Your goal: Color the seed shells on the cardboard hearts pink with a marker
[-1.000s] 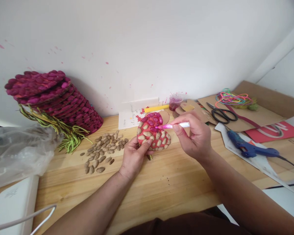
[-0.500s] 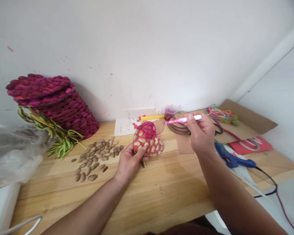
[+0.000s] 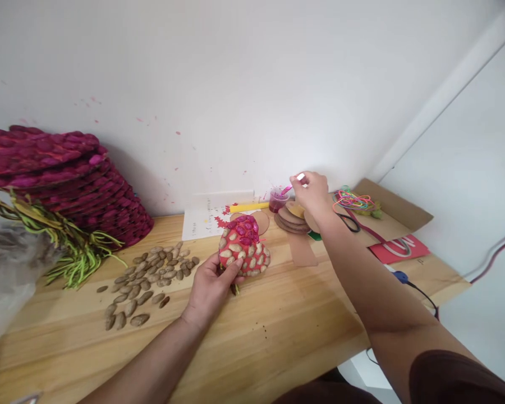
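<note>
My left hand [image 3: 212, 283] is closed on a red disc covered with peanuts [image 3: 251, 261], thumb on its face. The peanuts on its upper part are wet magenta; those lower down are plain tan. My right hand [image 3: 312, 191] pinches a paintbrush [image 3: 287, 189] with a white handle and pink-smeared front. The brush slants down into a small clear cup of magenta paint [image 3: 276, 202] by the wall; its tip is hidden in the cup. Loose peanuts [image 3: 147, 275] lie on the wooden table left of my left hand.
A tall stack of magenta peanut-covered discs [image 3: 67, 185] with green strands stands at the left, near a clear plastic bag [image 3: 12, 280]. Cardboard discs [image 3: 292, 220], a yellow stick [image 3: 250, 207], paper [image 3: 197, 224] and a cardboard box [image 3: 399, 205] with colourful cords sit along the back.
My right hand has moved the paintbrush away from the peanut disc to the paint cup at the back. My left hand still holds the disc. The view has shifted right.
</note>
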Tool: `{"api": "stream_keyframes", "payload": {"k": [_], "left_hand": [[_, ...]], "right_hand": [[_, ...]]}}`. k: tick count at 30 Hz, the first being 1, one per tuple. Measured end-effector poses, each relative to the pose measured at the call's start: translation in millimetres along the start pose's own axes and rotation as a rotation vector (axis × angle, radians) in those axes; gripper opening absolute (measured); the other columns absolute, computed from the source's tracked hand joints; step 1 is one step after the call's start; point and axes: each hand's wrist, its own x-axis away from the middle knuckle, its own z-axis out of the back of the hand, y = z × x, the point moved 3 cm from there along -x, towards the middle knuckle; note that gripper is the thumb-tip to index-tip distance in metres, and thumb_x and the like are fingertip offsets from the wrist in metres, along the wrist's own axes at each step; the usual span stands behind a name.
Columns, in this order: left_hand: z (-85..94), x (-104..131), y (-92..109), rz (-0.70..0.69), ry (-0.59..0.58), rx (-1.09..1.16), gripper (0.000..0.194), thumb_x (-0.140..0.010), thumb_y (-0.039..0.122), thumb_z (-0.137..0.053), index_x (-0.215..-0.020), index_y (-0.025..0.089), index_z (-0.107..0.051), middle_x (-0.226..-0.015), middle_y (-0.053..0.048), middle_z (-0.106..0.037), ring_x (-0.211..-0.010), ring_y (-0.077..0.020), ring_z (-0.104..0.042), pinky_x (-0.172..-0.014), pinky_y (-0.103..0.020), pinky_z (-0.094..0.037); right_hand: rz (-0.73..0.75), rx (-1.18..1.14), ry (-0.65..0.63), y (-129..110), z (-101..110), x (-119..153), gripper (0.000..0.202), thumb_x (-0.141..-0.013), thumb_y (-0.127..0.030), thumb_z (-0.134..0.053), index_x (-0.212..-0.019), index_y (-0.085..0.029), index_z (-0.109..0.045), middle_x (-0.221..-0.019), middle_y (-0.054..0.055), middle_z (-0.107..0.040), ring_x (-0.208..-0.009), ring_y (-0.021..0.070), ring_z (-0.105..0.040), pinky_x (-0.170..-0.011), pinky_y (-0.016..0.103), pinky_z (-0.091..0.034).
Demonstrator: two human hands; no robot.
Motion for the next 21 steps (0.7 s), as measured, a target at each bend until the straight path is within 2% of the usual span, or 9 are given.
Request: {"api": "stream_keyframes", "payload": {"k": [6, 11, 15, 21], "left_hand": [[0.7, 0, -1, 0.012, -0.01, -0.007, 0.058, -0.059, 0.05, -0.099, -0.099, 0.013, -0.078, -0.099, -0.01, -0.083, -0.074, -0.0153, -0.073, -0.061, -0.022, -0.061], [-1.1, 2, 1, 0.018, -0.014, -0.02, 0.058, -0.06, 0.052, -0.098, -0.098, 0.013, -0.078, -0.098, -0.011, -0.083, -0.073, -0.0164, -0.074, -0.061, -0.022, -0.062], [-2.1, 2, 1, 0.025, -0.015, -0.012, 0.059, -0.059, 0.052, -0.098, -0.097, 0.012, -0.078, -0.098, -0.012, -0.082, -0.073, -0.0171, -0.074, -0.061, -0.024, -0.063], [-2.8, 3, 3, 0.0, -0.005, -0.018, 0.053, -0.059, 0.051, -0.097, -0.09, 0.013, -0.077, -0.088, -0.009, -0.08, -0.065, -0.0146, -0.068, -0.054, -0.023, -0.06]], "right_hand": [[-0.08, 0.108, -0.133, 0, -33, -9, 0.024, -0.091, -0.043, -0.064, -0.088, -0.023, -0.077, -0.101, 0.01, -0.075, -0.116, 0.0348, -0.058, -0.094, 0.046, -0.048], [-0.089, 0.153, -0.187, 2, -45, -8, 0.024, -0.091, -0.043, -0.065, -0.091, -0.024, -0.079, -0.107, 0.013, -0.075, -0.121, 0.0373, -0.055, -0.095, 0.049, -0.047], [-0.087, 0.158, -0.183, 4, -42, -7, 0.025, -0.092, -0.043, -0.063, -0.091, -0.024, -0.078, -0.108, 0.013, -0.075, -0.12, 0.0373, -0.055, -0.095, 0.049, -0.047], [-0.046, 0.126, -0.104, -3, -22, -6, 0.03, -0.096, -0.046, -0.054, -0.097, -0.025, -0.075, -0.108, 0.01, -0.075, -0.112, 0.0323, -0.057, -0.092, 0.045, -0.045]]}}
